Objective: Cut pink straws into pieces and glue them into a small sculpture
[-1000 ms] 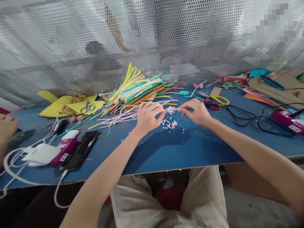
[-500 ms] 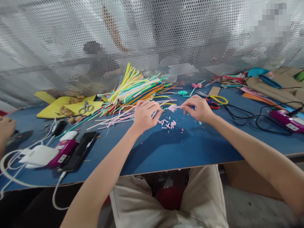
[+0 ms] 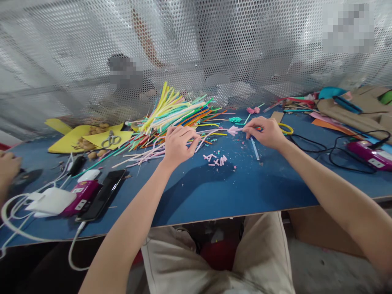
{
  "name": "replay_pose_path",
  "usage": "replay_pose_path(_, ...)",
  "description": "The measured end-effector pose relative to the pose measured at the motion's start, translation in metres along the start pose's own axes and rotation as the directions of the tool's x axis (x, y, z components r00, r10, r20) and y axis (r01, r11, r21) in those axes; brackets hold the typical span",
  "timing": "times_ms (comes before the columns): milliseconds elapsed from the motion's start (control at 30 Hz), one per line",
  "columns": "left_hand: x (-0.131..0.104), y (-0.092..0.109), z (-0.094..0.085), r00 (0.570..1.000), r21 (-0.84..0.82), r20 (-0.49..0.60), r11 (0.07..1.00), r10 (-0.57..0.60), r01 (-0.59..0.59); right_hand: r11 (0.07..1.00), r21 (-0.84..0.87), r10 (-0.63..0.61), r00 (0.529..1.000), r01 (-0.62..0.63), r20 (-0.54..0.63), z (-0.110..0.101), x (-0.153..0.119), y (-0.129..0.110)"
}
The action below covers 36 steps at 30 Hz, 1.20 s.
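My right hand (image 3: pixel 263 130) pinches the stem of a pale pink pipe-cleaner flower (image 3: pixel 233 130) between thumb and fingertips. The flower's tufted head points left, just above the table. My left hand (image 3: pixel 180 145) hovers by the near ends of pale pink pipe cleaners (image 3: pixel 153 153), its fingers loosely bent and the thumb apart; nothing shows in it. Short cut pink pieces (image 3: pixel 216 159) lie between and below the hands. Under my right hand a translucent stick (image 3: pixel 255 149) lies on the table. Behind are a green pipe-cleaner piece (image 3: pixel 235 119) and a pink one (image 3: pixel 253 110).
A big pile of coloured pipe cleaners (image 3: pixel 177 114) lies behind my left hand. Left are scissors (image 3: pixel 110 140) on yellow sheets, a phone (image 3: pixel 101 196) and a purple power strip (image 3: pixel 81 198). Yellow-handled scissors (image 3: pixel 287 129) lie partly behind my right hand. Another person's hand (image 3: pixel 9 167) is far left.
My hands have moved apart: the left went left, away from the flower, and the right went right and slightly up with the flower. More of the translucent stick shows.
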<state>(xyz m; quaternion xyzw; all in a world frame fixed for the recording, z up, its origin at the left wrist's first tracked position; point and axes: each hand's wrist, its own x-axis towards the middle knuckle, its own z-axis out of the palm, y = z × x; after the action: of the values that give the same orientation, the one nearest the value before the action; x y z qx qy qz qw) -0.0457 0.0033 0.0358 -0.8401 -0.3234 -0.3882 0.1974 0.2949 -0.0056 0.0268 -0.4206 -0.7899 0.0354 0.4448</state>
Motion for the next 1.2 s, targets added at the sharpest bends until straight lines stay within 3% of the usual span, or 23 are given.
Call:
replay_pose_path(167, -0.001, -0.008, 0.001, 1.000, 0.005, 0.015, 1.000, -0.004, 0.004, 0.995, 0.051, 0.089, 0.996, -0.089, 0.016, -0.009, 0.002, 0.014)
replay_pose_path(467, -0.001, -0.015, -0.002, 1.000, 0.005, 0.001, 1.000, -0.016, 0.016, 0.994, 0.014, 0.112, 0.991, -0.112, -0.067, -0.030, 0.007, 0.030)
replay_pose_path(767, -0.002, -0.020, -0.002, 1.000, -0.021, 0.001, 0.999, -0.027, 0.027, 0.959, 0.134, 0.267, 0.953, -0.249, -0.143, -0.047, 0.006, 0.070)
replay_pose_path(867, -0.002, -0.020, -0.003, 0.999, -0.035, -0.003, 0.999, -0.035, 0.035, 0.908, 0.237, 0.396, 0.893, -0.346, -0.215, -0.057, 0.007, 0.086)
replay_pose_path(933, -0.002, -0.019, -0.003, 0.998, -0.047, -0.012, 0.997, -0.055, 0.055, 0.886, 0.278, 0.450, 0.830, -0.370, -0.329, -0.067, 0.006, 0.097)
replay_pose_path(1067, -0.002, -0.012, -0.004, 0.997, -0.081, -0.052, 0.995, -0.054, 0.050, 0.856, 0.322, 0.516, 0.647, -0.404, -0.561, -0.083, 0.004, 0.119)
replay_pose_path(1133, -0.002, -0.006, -0.005, 0.995, -0.093, -0.095, 0.996, -0.025, 0.016, 0.836, 0.349, 0.546, 0.582, -0.424, -0.602, -0.086, 0.004, 0.126)
replay_pose_path(1200, -0.001, 0.001, -0.006, 0.988, -0.103, -0.153, 0.994, 0.008, -0.024, 0.822, 0.366, 0.567, 0.556, -0.437, -0.608, -0.084, 0.005, 0.129)
